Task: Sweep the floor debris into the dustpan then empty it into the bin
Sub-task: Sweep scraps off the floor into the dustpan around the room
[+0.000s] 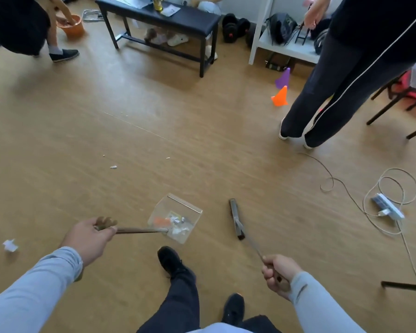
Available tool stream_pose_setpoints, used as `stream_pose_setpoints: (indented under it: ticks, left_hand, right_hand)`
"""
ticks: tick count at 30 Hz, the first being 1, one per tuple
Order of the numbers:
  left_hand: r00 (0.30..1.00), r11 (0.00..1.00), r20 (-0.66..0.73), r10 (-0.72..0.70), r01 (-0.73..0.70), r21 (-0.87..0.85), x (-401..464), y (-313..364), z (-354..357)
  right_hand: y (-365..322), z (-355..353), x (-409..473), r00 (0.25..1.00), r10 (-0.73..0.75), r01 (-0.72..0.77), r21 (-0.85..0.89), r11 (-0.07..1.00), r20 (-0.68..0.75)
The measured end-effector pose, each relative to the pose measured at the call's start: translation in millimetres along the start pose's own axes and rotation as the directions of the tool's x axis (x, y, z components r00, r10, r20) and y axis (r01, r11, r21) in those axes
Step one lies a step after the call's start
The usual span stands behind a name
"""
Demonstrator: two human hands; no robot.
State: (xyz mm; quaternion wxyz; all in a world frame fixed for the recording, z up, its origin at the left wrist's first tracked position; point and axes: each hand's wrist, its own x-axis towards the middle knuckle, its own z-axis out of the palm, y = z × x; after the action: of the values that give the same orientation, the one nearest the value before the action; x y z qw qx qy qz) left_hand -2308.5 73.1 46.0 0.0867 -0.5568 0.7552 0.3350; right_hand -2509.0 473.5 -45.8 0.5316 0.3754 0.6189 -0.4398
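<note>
the left hand (pixel 91 236) is curled round the top of a long dark handle, and that handle runs out to the clear dustpan (pixel 175 218). holding it from standing height lets the person keep the pan in front of the feet without bending. whether the pan rests on the floor (pixel 202 140) or hangs just above it i cannot tell. inside it lie an orange piece, some white crumpled bits and something foil-like, so part of the debris looks already gathered; the scraps sit toward the handle end, which would keep them from sliding out over the open lip.

the right hand (pixel 277 272) is wrapped tight round a thin handle that slants down to the broom (pixel 237 219), whose narrow dark head lies just to the right of the pan, apart from it. the two tools are held one to each side, likely so the broom can push toward the pan's mouth.

further out, debris remains: a crumpled white paper (pixel 10 245) well to the left of the pan, and small white scraps (pixel 113 167) ahead of it. the sweeping seems unfinished. i cannot pick out a bin for emptying.

a white cable (pixel 341 186) loops across the floor on the right to a power strip (pixel 388 207), a thing the broom could snag. an orange cone (pixel 280 97) stands far ahead, by another person's legs.
</note>
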Motion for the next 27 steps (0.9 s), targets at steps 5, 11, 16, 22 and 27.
stream_pose_setpoints:
  ticks: [5, 11, 16, 22, 27]
  left_hand:
    - [0.997, 0.998, 0.077, 0.030, -0.034, 0.047, 74, 14, -23]
    - [0.992, 0.997, 0.116, 0.054, -0.059, 0.041, 141, 29, -54]
    - [0.996, 1.000, 0.088, 0.015, -0.017, 0.026, 177, 36, -69]
    - [0.998, 0.997, 0.025, -0.053, 0.052, 0.049, 211, 54, -83]
    - [0.993, 0.992, 0.026, -0.115, 0.114, 0.048, 243, 85, -99]
  right_hand:
    - [-45, 6, -12, 0.998, -0.027, 0.032, 0.110, 0.993, -0.049]
    - [-108, 32, -15, 0.963, -0.037, 0.028, -0.035, 0.999, -0.266]
    - [-171, 78, 17, 0.966, 0.021, -0.055, -0.128, 0.990, -0.256]
    - [-242, 198, 63, 0.992, 0.061, -0.060, 0.016, 0.998, -0.107]
    - [-299, 284, 49, 0.997, 0.063, -0.062, -0.009, 0.998, 0.054]
